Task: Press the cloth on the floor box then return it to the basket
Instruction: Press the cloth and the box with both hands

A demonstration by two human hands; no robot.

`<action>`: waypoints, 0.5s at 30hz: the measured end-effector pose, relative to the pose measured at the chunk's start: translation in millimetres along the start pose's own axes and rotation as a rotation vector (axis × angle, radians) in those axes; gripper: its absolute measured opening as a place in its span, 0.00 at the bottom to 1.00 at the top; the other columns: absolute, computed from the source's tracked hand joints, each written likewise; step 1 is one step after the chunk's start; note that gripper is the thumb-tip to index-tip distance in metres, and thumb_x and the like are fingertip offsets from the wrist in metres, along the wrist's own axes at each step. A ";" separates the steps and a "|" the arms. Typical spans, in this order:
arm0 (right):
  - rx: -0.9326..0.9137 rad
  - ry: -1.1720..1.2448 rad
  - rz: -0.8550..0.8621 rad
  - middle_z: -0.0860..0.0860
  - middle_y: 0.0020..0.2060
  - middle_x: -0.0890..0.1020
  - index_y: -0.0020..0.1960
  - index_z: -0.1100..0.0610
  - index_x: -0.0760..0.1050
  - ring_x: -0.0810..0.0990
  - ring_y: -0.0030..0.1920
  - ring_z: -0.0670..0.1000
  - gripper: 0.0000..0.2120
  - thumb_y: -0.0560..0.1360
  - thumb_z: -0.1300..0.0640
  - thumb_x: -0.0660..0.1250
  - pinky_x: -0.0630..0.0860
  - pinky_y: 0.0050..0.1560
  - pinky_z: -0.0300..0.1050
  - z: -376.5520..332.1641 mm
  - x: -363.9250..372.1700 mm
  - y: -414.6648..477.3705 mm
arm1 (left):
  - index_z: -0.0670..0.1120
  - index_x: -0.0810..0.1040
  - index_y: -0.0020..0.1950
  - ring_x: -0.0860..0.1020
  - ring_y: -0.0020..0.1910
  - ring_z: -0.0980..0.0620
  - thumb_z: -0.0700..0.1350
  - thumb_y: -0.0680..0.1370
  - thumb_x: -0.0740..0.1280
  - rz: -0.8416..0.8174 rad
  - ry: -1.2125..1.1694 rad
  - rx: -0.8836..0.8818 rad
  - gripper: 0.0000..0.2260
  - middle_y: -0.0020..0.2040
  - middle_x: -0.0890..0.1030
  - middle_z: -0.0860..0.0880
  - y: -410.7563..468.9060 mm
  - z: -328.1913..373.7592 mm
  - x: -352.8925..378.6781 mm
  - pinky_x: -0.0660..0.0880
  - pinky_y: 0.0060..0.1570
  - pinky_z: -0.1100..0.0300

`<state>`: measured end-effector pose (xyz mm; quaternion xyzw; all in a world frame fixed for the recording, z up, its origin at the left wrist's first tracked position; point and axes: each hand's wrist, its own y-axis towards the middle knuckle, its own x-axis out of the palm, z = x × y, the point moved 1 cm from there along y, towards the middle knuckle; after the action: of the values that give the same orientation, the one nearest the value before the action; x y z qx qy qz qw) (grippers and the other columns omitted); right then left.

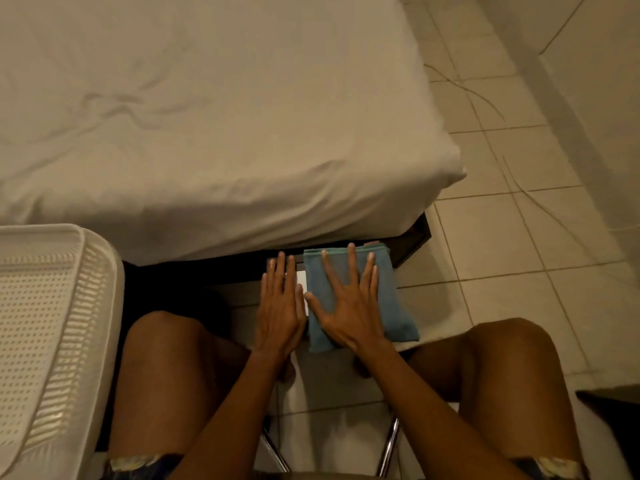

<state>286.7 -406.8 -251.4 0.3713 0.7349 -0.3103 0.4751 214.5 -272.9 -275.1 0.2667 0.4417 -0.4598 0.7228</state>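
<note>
A folded blue cloth [389, 303] lies flat on a white box [302, 284] on the floor, close to the bed's edge. My right hand [346, 303] rests palm down on the cloth with its fingers spread. Just left of the cloth, my left hand [280, 306] lies flat with straight fingers on the bare part of the box. A white perforated basket [52, 327] stands at the left, apart from both hands. Most of the box is hidden under the cloth and my hands.
A bed with a pale sheet [214, 126] fills the top of the view, its dark frame [412, 239] just behind the box. My bare knees flank the box. Chrome chair legs [389, 445] show below. Tiled floor [519, 237] extends to the right.
</note>
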 end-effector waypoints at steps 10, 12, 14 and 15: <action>0.003 -0.012 0.015 0.52 0.81 0.40 0.80 0.41 0.42 0.36 0.79 0.60 0.35 0.79 0.34 0.52 0.38 0.78 0.58 4.4 3.5 -1.3 | 0.43 0.51 0.80 0.46 0.80 0.51 0.51 0.83 0.45 0.011 0.112 0.026 0.26 0.81 0.49 0.47 5.5 2.2 5.1 0.38 0.78 0.59; 0.015 -0.039 0.019 0.52 0.81 0.40 0.80 0.42 0.42 0.37 0.80 0.60 0.34 0.80 0.36 0.51 0.41 0.79 0.59 5.6 4.3 -1.7 | 0.43 0.52 0.80 0.48 0.80 0.51 0.52 0.83 0.44 0.031 0.114 0.006 0.26 0.81 0.52 0.46 7.5 6.0 4.9 0.41 0.78 0.57; 0.024 -0.047 0.028 0.53 0.81 0.42 0.81 0.44 0.42 0.39 0.80 0.59 0.32 0.81 0.39 0.50 0.45 0.79 0.61 7.0 6.4 -5.8 | 0.43 0.51 0.80 0.49 0.80 0.51 0.51 0.83 0.44 0.031 0.116 0.004 0.26 0.81 0.52 0.46 7.6 7.5 4.1 0.43 0.78 0.55; 0.029 -0.043 0.034 0.53 0.81 0.43 0.81 0.45 0.43 0.40 0.80 0.59 0.32 0.81 0.41 0.51 0.46 0.79 0.61 8.0 8.4 -8.2 | 0.43 0.50 0.81 0.48 0.81 0.51 0.51 0.83 0.44 0.030 0.121 0.007 0.26 0.81 0.51 0.46 6.5 7.3 4.1 0.43 0.78 0.55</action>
<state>281.3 -415.4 -261.3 0.3836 0.7135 -0.3207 0.4908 224.1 -277.7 -275.5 0.3032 0.4788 -0.4333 0.7008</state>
